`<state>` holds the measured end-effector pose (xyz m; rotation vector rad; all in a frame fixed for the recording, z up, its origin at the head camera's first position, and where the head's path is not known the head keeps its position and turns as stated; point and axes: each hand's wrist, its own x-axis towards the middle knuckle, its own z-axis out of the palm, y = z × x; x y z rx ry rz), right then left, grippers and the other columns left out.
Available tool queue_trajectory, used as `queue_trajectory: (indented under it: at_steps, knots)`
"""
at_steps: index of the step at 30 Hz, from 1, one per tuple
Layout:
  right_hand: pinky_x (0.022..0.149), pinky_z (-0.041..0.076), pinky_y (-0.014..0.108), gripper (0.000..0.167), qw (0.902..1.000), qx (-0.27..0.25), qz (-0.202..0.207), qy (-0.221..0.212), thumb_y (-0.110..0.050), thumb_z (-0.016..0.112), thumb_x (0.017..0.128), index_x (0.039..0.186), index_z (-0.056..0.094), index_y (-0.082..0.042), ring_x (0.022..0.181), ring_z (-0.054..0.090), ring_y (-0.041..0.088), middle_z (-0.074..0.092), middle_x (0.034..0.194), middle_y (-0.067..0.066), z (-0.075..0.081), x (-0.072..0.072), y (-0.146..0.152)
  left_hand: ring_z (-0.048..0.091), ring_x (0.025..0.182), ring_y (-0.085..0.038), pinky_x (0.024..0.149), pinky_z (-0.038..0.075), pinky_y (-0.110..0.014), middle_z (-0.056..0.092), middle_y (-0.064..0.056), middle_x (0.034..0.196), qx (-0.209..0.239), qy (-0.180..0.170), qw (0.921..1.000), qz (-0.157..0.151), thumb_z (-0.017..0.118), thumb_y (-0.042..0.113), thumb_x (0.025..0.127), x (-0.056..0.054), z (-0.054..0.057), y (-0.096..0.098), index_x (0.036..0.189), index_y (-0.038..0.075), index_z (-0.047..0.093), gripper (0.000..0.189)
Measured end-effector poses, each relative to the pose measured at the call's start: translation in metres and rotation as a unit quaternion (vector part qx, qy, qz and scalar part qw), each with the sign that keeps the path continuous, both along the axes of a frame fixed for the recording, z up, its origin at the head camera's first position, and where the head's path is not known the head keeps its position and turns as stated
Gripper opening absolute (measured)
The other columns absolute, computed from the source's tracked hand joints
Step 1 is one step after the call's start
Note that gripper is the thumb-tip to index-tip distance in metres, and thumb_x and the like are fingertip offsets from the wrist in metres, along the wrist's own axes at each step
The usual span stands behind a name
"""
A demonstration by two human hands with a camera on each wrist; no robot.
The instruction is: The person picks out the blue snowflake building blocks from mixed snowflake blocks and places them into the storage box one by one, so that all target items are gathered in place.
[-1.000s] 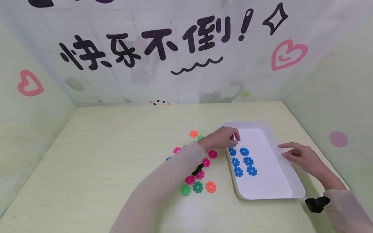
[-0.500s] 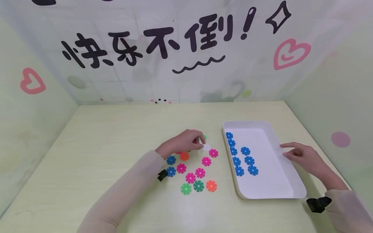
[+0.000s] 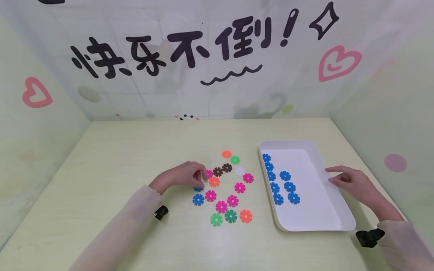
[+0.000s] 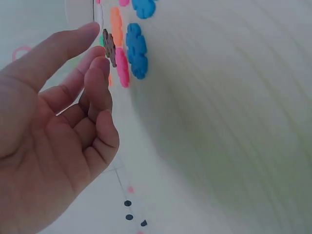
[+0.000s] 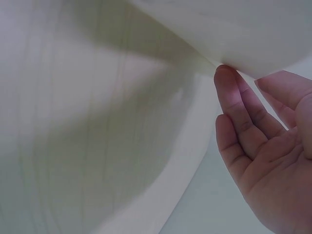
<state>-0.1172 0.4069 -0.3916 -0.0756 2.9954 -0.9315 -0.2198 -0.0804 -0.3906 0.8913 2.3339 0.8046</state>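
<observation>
My left hand (image 3: 184, 175) is over the left side of a scatter of flower-shaped plastic discs, nearest a blue disc (image 3: 198, 189) that its fingertips partly hide. In the left wrist view, thumb and fingers stand apart with nothing between them, and a blue disc (image 4: 137, 50) lies beyond them. A second blue disc (image 3: 198, 200) lies just in front. At the right, my right hand (image 3: 352, 184) holds the side rim of a white tray (image 3: 315, 222) between thumb and fingers. Inside the tray, blue discs (image 3: 289, 186) form two columns along its left part.
Pink discs (image 3: 232, 201), brown discs (image 3: 226, 168), orange discs (image 3: 245, 216), green discs (image 3: 216, 219) and a white disc (image 3: 239, 171) lie on the table (image 3: 135, 150) left of the tray. A printed backdrop (image 3: 186, 94) closes off the back.
My left hand has moved left from the tray, across the discs, to the blue ones. Two more blue discs show in the tray's upper left. The right hand stays at the rim.
</observation>
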Motion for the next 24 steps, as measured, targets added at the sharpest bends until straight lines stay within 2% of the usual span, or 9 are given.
queue_trajectory:
  at_steps: [8,14,24]
  knots:
    - [0.055,0.041,0.022,0.037,1.0,0.0,-0.006,-0.006,-0.015,0.063,0.087,0.118,0.054,0.004,0.064,0.052,0.007,0.064,0.083,0.012,-0.001,0.001,0.0,0.047,0.073,-0.017,0.067,0.044,-0.029,0.053,-0.004,0.079,0.016,-0.012,0.9996,0.02,0.075,0.009,0.074,0.003,-0.006,-0.018,0.095,0.006,0.061,0.025]
    - [0.054,0.04,0.022,0.036,1.0,-0.005,-0.003,-0.001,-0.014,0.062,0.088,0.118,0.054,0.005,0.062,0.051,0.007,0.064,0.081,0.011,-0.001,0.0,0.0,0.046,0.074,-0.017,0.066,0.043,-0.029,0.052,-0.005,0.08,0.015,-0.018,0.9994,0.024,0.075,0.008,0.074,0.004,-0.01,-0.019,0.094,0.007,0.06,0.026]
    - [0.052,0.038,0.022,0.036,1.0,-0.009,-0.002,0.003,-0.014,0.062,0.088,0.118,0.054,0.005,0.061,0.05,0.008,0.064,0.079,0.009,-0.003,0.0,0.002,0.044,0.073,-0.017,0.067,0.042,-0.029,0.051,-0.005,0.079,0.0,-0.034,0.9992,0.021,0.076,0.009,0.074,-0.004,-0.012,-0.02,0.091,0.008,0.056,0.027]
